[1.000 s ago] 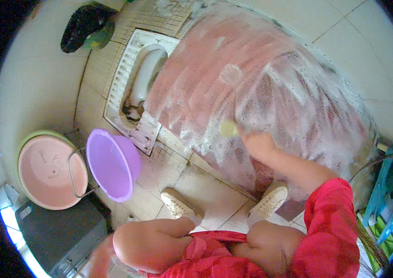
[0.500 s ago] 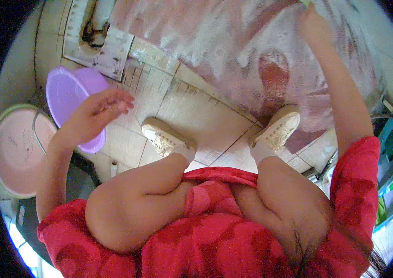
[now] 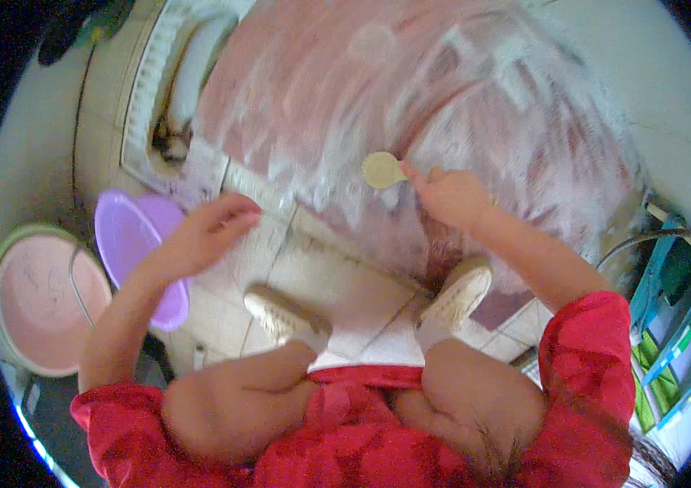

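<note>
A large pink rug [image 3: 297, 89], streaked with white suds, lies spread over the tiled floor. My right hand [image 3: 451, 195] is closed round the handle of a scrubbing brush [image 3: 382, 170] with a round, pale yellow head, held at the rug's near middle part. The underside of the brush is hidden. Off to the left, my left hand [image 3: 214, 236] hangs in the air with loosely bent fingers and nothing in it. Just past that wrist is a tilted purple basin [image 3: 122, 232], partly covered by my forearm.
A squat toilet [image 3: 142, 122] is set in the floor at the far left. At the near left stands a round pink basin [image 3: 44, 301] with a green rim around it. A teal rack [image 3: 659, 317] and a dark hose [image 3: 647, 238] are at the right. My shoes rest between me and the rug.
My right hand has drawn the brush from the far right of the rug toward me and left. My left hand stays near the purple basin. The view has shifted, showing more of the far side.
</note>
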A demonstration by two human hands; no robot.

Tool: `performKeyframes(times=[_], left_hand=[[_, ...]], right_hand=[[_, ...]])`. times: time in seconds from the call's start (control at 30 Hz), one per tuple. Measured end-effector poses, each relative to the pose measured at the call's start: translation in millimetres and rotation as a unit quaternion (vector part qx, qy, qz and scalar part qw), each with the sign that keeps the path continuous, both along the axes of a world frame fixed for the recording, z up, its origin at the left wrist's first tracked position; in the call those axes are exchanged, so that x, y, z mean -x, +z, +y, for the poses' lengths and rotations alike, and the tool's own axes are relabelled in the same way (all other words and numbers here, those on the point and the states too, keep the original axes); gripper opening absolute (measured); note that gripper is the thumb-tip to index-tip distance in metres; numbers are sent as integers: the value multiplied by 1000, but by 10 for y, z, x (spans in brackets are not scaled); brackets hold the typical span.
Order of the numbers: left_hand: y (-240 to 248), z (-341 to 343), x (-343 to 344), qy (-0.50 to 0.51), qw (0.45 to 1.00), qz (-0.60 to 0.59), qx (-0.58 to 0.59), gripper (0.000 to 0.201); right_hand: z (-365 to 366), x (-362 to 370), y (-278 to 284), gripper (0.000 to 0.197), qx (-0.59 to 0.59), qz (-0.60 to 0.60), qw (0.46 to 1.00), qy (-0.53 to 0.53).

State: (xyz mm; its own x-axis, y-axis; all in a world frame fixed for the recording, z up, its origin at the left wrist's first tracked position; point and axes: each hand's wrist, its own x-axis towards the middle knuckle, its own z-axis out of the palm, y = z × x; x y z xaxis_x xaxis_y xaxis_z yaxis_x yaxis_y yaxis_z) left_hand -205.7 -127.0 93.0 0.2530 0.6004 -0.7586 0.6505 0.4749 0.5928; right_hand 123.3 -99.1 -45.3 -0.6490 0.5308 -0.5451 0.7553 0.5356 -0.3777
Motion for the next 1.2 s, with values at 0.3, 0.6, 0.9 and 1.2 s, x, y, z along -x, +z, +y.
performKeyframes(times=[0.3, 0.6, 0.9, 1.2], left_hand=[[-849, -291, -798, -154, 981, -64, -97, 26], [-929, -927, -701, -223, 973, -57, -8, 30], [-928, -741, -556, -172, 983, -49, -43, 28], [-19, -887, -355, -478, 776, -364, 192, 14]], right_hand=[[1058, -857, 3, 23, -250, -29, 914, -318], [591, 76, 40, 22, -106, -69, 990, -62], [468, 566, -313, 27, -97, -62, 976, -185], [944, -7, -67, 43, -163, -92, 966, -180]])
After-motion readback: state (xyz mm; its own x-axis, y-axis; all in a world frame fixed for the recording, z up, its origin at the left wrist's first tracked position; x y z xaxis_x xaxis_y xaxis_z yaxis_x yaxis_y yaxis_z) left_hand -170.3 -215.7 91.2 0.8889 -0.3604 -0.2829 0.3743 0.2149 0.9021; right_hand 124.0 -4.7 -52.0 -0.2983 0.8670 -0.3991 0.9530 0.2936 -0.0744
